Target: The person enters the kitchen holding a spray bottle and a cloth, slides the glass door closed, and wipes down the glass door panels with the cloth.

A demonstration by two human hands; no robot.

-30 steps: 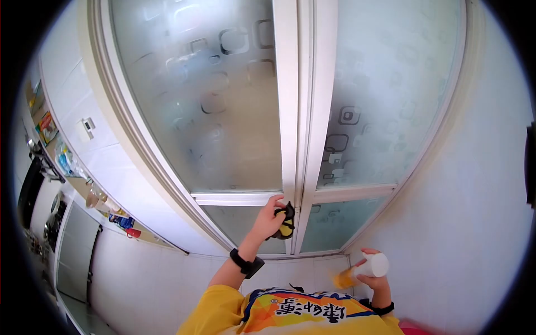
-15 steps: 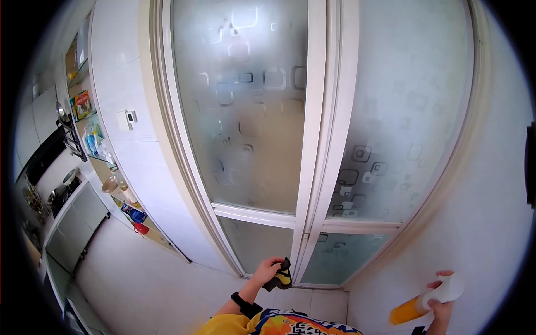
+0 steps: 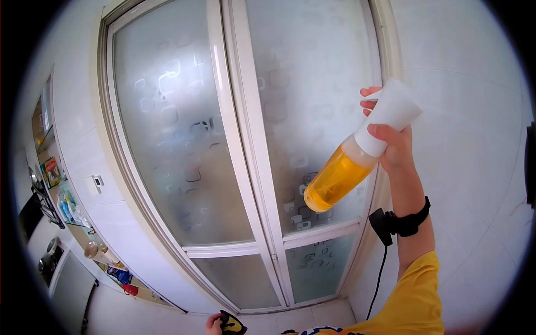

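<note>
My right hand [image 3: 393,139] is wrapped round the white spray head of a clear bottle [image 3: 341,174] with orange-yellow liquid inside. The bottle is raised and tilted, its base pointing down to the left, in front of the right frosted glass panel [image 3: 312,111]. Low in the view, near the bottom edge, my left hand [image 3: 213,324] grips a black and yellow cloth [image 3: 231,324]. A black strap with a device and a cable sits on my right wrist.
A white-framed double door [image 3: 240,111] with patterned frosted glass fills the middle. At the left are a wall switch [image 3: 96,183], shelves with bottles and packets [image 3: 68,206], and a kitchen counter [image 3: 72,290]. A white tiled wall [image 3: 463,167] stands at the right.
My right hand has lifted the spray bottle from low at the right to in front of the right door panel. My left hand with the cloth now sits lower and further left in view.
</note>
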